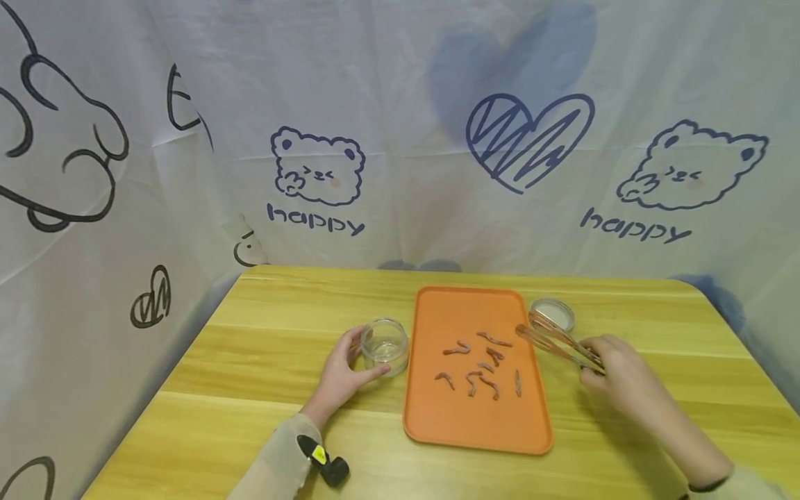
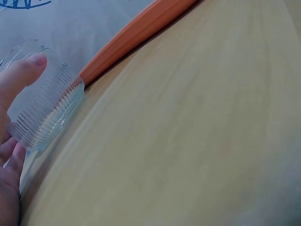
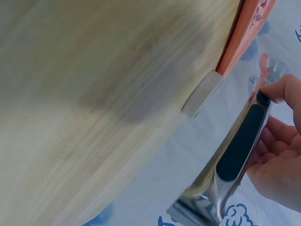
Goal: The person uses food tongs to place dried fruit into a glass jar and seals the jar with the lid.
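My left hand [image 1: 342, 375] holds a small clear glass jar [image 1: 385, 351] upright on the table, thumb in front and fingers behind, just left of an orange tray [image 1: 475, 432]. In the left wrist view, the jar [image 2: 51, 108] shows ribbed sides. Several thin brown worm-like pieces [image 1: 517, 383] lie scattered over the tray. My right hand [image 1: 625, 371] grips a pair of metal tongs [image 1: 565, 338] over the tray's right edge. Their tips stand apart with nothing visible between them. A dark grip panel on the tongs [image 3: 242, 141] shows in the right wrist view.
A round lid [image 1: 553, 314] lies behind the tongs at the tray's right; its pale rim [image 3: 202, 94] shows in the right wrist view. The wood-patterned table [image 1: 212, 389] meets a white printed cloth [image 1: 387, 83] at the back and left.
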Action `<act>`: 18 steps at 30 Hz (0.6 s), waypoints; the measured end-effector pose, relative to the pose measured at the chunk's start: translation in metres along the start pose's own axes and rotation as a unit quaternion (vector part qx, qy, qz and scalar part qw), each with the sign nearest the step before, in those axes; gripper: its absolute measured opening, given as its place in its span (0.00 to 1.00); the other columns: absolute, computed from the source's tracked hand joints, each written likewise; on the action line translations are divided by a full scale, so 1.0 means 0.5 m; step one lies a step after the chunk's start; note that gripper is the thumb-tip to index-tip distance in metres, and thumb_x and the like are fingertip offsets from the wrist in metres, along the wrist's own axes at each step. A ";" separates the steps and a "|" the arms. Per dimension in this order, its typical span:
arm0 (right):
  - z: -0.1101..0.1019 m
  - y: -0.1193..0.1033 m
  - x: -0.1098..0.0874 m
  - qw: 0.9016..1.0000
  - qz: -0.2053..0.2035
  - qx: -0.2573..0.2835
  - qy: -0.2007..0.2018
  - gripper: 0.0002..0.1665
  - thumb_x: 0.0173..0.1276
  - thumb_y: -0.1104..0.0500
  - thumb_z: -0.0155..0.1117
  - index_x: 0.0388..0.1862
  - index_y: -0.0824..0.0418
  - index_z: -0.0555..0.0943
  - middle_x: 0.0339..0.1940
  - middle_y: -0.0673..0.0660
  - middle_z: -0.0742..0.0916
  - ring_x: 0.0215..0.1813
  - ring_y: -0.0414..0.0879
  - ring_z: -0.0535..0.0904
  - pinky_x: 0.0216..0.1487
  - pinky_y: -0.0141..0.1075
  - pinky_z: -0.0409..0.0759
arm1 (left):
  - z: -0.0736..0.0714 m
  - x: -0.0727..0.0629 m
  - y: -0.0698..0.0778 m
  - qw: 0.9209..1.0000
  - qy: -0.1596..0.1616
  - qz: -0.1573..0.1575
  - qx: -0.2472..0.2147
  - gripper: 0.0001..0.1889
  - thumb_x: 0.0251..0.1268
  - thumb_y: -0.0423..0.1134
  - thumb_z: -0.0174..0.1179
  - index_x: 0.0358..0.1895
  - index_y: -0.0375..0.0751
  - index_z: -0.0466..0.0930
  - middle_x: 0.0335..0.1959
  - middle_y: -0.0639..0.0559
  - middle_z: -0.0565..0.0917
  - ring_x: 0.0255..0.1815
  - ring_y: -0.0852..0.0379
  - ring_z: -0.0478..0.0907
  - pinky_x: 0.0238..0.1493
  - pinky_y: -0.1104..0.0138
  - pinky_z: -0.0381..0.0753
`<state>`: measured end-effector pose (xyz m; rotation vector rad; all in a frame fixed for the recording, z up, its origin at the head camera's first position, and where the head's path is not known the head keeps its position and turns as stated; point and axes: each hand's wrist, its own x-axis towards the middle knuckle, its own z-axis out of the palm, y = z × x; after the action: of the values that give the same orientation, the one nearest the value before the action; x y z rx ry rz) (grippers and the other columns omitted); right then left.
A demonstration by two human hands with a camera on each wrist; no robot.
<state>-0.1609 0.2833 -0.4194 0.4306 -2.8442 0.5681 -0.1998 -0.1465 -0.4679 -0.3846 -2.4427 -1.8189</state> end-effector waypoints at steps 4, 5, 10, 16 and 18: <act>0.003 0.001 0.010 0.999 -0.040 -0.029 0.016 0.19 0.53 0.68 0.70 0.45 0.71 0.80 0.36 0.61 0.82 0.38 0.56 0.78 0.35 0.50 0.82 | -0.001 0.000 -0.001 1.000 0.000 -0.004 0.004 0.41 0.47 0.33 0.75 0.66 0.31 0.63 0.64 0.36 0.70 0.65 0.41 0.66 0.70 0.56 0.63; 0.004 0.002 0.013 0.998 -0.047 -0.035 0.019 0.19 0.53 0.68 0.71 0.45 0.70 0.80 0.37 0.61 0.82 0.39 0.57 0.79 0.37 0.51 0.82 | 0.000 0.000 -0.001 1.000 -0.001 -0.005 0.005 0.41 0.47 0.34 0.75 0.66 0.31 0.63 0.64 0.36 0.70 0.65 0.41 0.66 0.70 0.56 0.63; 0.017 0.008 0.022 0.995 -0.076 -0.056 0.039 0.18 0.49 0.69 0.74 0.41 0.68 0.82 0.36 0.60 0.84 0.40 0.59 0.79 0.40 0.54 0.82 | -0.001 0.000 0.000 1.000 -0.003 -0.005 0.007 0.41 0.48 0.33 0.75 0.66 0.31 0.63 0.64 0.36 0.70 0.65 0.42 0.66 0.70 0.57 0.63; 0.025 0.008 0.029 0.994 -0.079 -0.061 0.035 0.17 0.49 0.69 0.74 0.40 0.69 0.82 0.36 0.60 0.84 0.40 0.58 0.80 0.40 0.53 0.82 | 0.001 0.005 -0.019 1.000 0.002 0.000 -0.002 0.41 0.46 0.32 0.75 0.65 0.31 0.63 0.63 0.36 0.70 0.65 0.41 0.66 0.70 0.57 0.62; 0.026 0.007 0.032 0.994 -0.084 -0.059 0.034 0.17 0.50 0.69 0.74 0.40 0.69 0.82 0.36 0.61 0.84 0.40 0.59 0.80 0.41 0.53 0.82 | 0.002 0.009 -0.036 1.000 0.006 -0.002 -0.003 0.41 0.46 0.33 0.76 0.65 0.34 0.64 0.63 0.39 0.71 0.65 0.44 0.67 0.71 0.58 0.62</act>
<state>-0.1791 0.2774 -0.4284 0.6099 -2.7252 0.3731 -0.2087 -0.1497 -0.4842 -0.3692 -2.4318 -1.8262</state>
